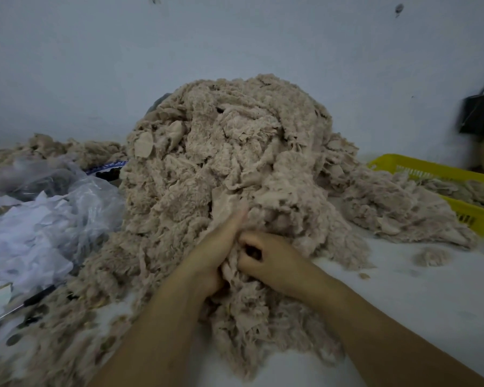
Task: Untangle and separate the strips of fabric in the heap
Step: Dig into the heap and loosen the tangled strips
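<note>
A tall heap of tangled beige fabric strips (235, 152) fills the middle of the white table (419, 303) and spills toward me. Both hands are at its near foot, side by side and touching. My left hand (215, 252) has its fingers closed around a bunch of strips, with the thumb pointing up into the heap. My right hand (266, 255) is curled into a fist around strips from the same bunch. The fingertips of both hands are buried in the fabric.
A yellow plastic basket (458, 174) holding more beige strips stands at the right. Clear plastic bags with white scraps (39, 219) lie on the left, with a pen (20, 305) in front of them. A small beige tuft (432, 256) sits alone on the table. A dark bag (481, 113) hangs at far right.
</note>
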Motion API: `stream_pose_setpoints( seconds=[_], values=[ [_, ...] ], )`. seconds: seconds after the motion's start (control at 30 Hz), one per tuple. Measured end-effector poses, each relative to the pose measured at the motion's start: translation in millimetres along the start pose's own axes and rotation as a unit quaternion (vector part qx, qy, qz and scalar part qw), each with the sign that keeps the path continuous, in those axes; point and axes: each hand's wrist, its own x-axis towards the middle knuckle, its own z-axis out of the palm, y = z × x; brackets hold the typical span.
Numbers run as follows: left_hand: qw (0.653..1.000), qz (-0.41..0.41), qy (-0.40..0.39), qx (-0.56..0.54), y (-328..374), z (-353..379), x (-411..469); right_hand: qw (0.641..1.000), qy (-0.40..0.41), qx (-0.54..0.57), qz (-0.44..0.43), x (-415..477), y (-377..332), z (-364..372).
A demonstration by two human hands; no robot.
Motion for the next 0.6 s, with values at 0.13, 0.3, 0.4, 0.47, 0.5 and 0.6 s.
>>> stream_pose_setpoints(
  seconds=[0.13,0.3,0.4,0.47,0.5,0.6],
  values=[
    [0.997,0.014,0.064,-0.044,-2.7,2.5,3.1,0.999,-0.044,-0.016,0.007,-3.5,-1.2,1.4],
    [0.980,0.167,0.096,0.050,-8.5,9.8,2.4,0.959,0.117,0.104,0.238,3.3,5.2,-5.8],
    [0.956,0.223,0.027,0.189,-11.8,20.6,-7.0,0.903,0.154,0.262,0.303,7.5,13.2,-17.2],
    [0.945,0.227,-0.011,0.237,-14.2,26.7,-8.1,0.872,0.181,0.320,0.323,9.0,20.5,-18.5],
    [0.944,0.220,-0.024,0.245,-14.6,28.2,-8.9,0.859,0.198,0.336,0.331,9.8,23.0,-19.0],
    [0.958,0.202,-0.059,0.195,-14.6,23.3,-13.5,0.778,0.265,0.450,0.349,10.6,27.6,-27.9]
  ],
)
